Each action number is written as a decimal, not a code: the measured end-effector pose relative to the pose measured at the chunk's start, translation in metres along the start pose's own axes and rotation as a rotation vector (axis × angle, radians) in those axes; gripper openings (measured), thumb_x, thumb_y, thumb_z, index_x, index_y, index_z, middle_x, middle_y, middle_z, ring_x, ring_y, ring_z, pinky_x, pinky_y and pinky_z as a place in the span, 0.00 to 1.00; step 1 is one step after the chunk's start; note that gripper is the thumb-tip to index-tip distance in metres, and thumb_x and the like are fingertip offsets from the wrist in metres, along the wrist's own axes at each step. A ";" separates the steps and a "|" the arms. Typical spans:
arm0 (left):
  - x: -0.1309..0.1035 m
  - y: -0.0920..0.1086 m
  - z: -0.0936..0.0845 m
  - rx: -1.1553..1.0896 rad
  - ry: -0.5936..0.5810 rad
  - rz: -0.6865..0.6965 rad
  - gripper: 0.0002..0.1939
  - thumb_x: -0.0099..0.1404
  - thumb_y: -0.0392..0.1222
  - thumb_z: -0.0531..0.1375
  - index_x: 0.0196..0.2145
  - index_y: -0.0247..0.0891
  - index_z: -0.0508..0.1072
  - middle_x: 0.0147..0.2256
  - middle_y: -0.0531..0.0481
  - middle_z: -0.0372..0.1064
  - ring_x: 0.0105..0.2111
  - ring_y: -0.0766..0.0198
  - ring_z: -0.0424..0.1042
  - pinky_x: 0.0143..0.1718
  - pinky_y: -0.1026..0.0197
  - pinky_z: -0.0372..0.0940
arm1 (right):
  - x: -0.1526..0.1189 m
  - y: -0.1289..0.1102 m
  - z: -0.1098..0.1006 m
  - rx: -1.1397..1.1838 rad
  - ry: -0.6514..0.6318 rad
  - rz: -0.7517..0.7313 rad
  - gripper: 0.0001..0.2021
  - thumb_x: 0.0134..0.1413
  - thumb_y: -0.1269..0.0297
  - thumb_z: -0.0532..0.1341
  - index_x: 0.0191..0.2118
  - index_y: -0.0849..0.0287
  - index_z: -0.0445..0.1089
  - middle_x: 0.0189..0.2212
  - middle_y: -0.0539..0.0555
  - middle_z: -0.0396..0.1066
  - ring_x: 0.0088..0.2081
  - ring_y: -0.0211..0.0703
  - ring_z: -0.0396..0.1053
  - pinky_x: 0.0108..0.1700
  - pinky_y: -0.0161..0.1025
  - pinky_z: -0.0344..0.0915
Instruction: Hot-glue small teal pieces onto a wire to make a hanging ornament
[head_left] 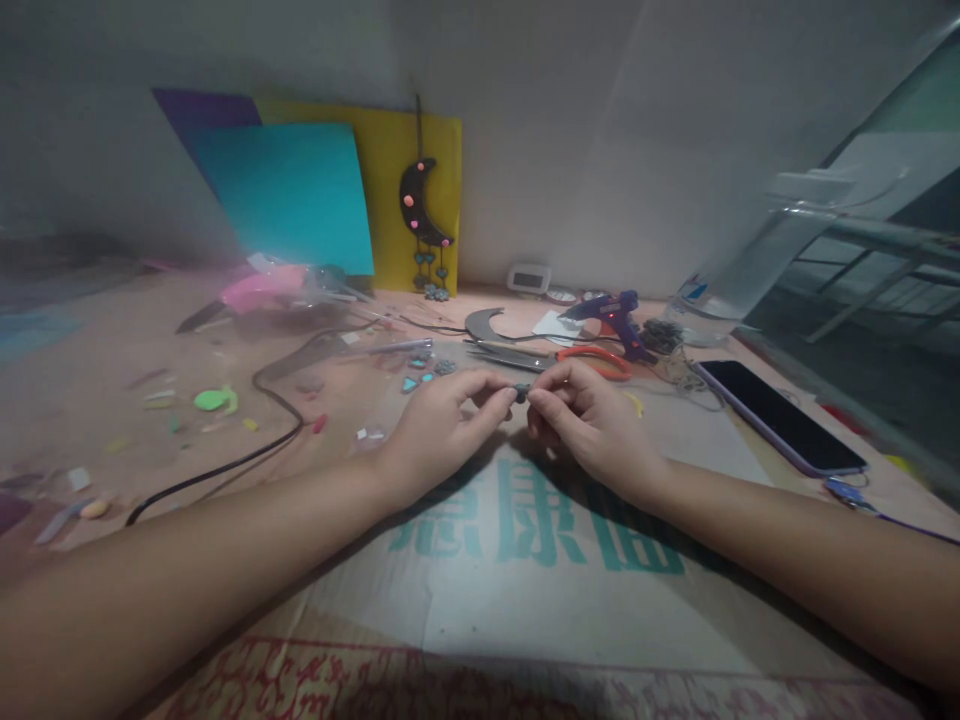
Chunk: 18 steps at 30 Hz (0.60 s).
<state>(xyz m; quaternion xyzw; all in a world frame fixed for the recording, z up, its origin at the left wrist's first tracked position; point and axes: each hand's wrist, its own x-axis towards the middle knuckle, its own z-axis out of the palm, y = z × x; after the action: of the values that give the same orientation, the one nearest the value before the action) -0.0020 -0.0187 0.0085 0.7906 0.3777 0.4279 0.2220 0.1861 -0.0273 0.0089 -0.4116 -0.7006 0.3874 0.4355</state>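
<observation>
Between my fingertips is a small dark grey piece [521, 393], too small for me to make out its kind. My left hand [457, 420] pinches one side of it with thumb and forefinger. From the other side my right hand [581, 415] pinches it too. Both hands are above a white sheet with green characters [525, 520]. Scissors with orange handles [600, 362] lie just behind the hands. Small blue pieces [410, 383] lie behind my left hand. A grey crescent cutout [484, 325] rests farther back.
A blue glue gun [611, 315] and twine [686, 370] sit behind right, near a clear plastic jug [742, 265]. A phone [780, 415] lies right. A black cord [225, 465] crosses the scrap-strewn left. A decorated crescent [420, 210] hangs before a yellow sheet [315, 120].
</observation>
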 end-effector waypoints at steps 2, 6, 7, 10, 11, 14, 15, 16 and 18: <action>0.000 0.000 0.000 0.002 -0.006 0.003 0.09 0.67 0.40 0.55 0.36 0.38 0.75 0.31 0.52 0.77 0.31 0.66 0.73 0.36 0.65 0.67 | 0.000 0.001 0.000 -0.006 -0.001 -0.011 0.10 0.62 0.57 0.58 0.36 0.57 0.59 0.19 0.44 0.67 0.18 0.31 0.63 0.19 0.28 0.59; 0.000 0.000 0.000 0.000 -0.012 0.010 0.09 0.67 0.40 0.55 0.34 0.37 0.75 0.31 0.51 0.77 0.31 0.66 0.74 0.36 0.65 0.67 | 0.000 0.002 0.001 0.027 -0.013 -0.012 0.11 0.62 0.57 0.58 0.36 0.56 0.57 0.18 0.42 0.66 0.17 0.30 0.62 0.19 0.28 0.57; 0.000 0.000 0.001 -0.008 -0.014 0.010 0.09 0.67 0.40 0.55 0.34 0.37 0.75 0.30 0.52 0.77 0.31 0.66 0.73 0.36 0.65 0.67 | -0.001 0.002 0.002 0.043 -0.018 -0.005 0.11 0.62 0.57 0.58 0.37 0.55 0.56 0.18 0.42 0.66 0.17 0.30 0.61 0.19 0.27 0.57; 0.001 0.000 0.001 -0.056 -0.029 -0.028 0.09 0.67 0.41 0.55 0.35 0.37 0.75 0.30 0.52 0.76 0.30 0.67 0.73 0.34 0.66 0.67 | -0.002 0.001 0.002 0.089 -0.053 0.013 0.13 0.60 0.56 0.59 0.39 0.54 0.54 0.19 0.41 0.66 0.17 0.31 0.61 0.18 0.28 0.56; 0.001 0.000 0.001 -0.074 -0.036 -0.049 0.10 0.68 0.41 0.55 0.35 0.37 0.75 0.30 0.52 0.76 0.30 0.67 0.73 0.34 0.66 0.67 | -0.002 0.001 0.001 0.098 -0.071 0.010 0.13 0.60 0.55 0.59 0.40 0.54 0.54 0.19 0.42 0.66 0.17 0.32 0.63 0.19 0.28 0.57; 0.002 -0.001 0.001 -0.124 -0.059 -0.105 0.11 0.68 0.43 0.55 0.34 0.37 0.75 0.31 0.52 0.76 0.30 0.67 0.74 0.33 0.66 0.67 | 0.000 0.002 -0.003 0.046 -0.058 -0.055 0.13 0.62 0.54 0.58 0.44 0.55 0.56 0.25 0.47 0.69 0.25 0.36 0.69 0.25 0.32 0.62; 0.002 -0.001 0.001 -0.137 -0.062 -0.119 0.11 0.68 0.43 0.55 0.34 0.37 0.75 0.31 0.52 0.76 0.30 0.66 0.74 0.33 0.66 0.68 | 0.001 0.002 -0.005 0.006 -0.026 -0.091 0.13 0.61 0.54 0.58 0.44 0.56 0.58 0.28 0.48 0.69 0.27 0.36 0.70 0.27 0.33 0.63; 0.002 -0.002 0.001 -0.149 -0.058 -0.132 0.11 0.68 0.43 0.55 0.33 0.37 0.75 0.30 0.52 0.75 0.30 0.66 0.74 0.33 0.65 0.68 | 0.002 0.003 -0.007 -0.039 0.009 -0.126 0.14 0.60 0.54 0.59 0.45 0.56 0.59 0.30 0.49 0.69 0.27 0.36 0.69 0.28 0.33 0.63; 0.002 -0.004 0.002 -0.181 -0.032 -0.162 0.12 0.68 0.45 0.55 0.34 0.37 0.74 0.30 0.51 0.75 0.31 0.65 0.74 0.34 0.64 0.69 | 0.005 0.005 -0.008 -0.124 0.050 -0.166 0.18 0.55 0.56 0.65 0.46 0.56 0.59 0.33 0.50 0.69 0.24 0.32 0.64 0.24 0.33 0.59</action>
<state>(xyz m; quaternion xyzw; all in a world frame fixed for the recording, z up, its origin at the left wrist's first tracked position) -0.0015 -0.0147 0.0063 0.7409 0.3963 0.4284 0.3324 0.1936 -0.0193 0.0090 -0.3878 -0.7438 0.2956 0.4571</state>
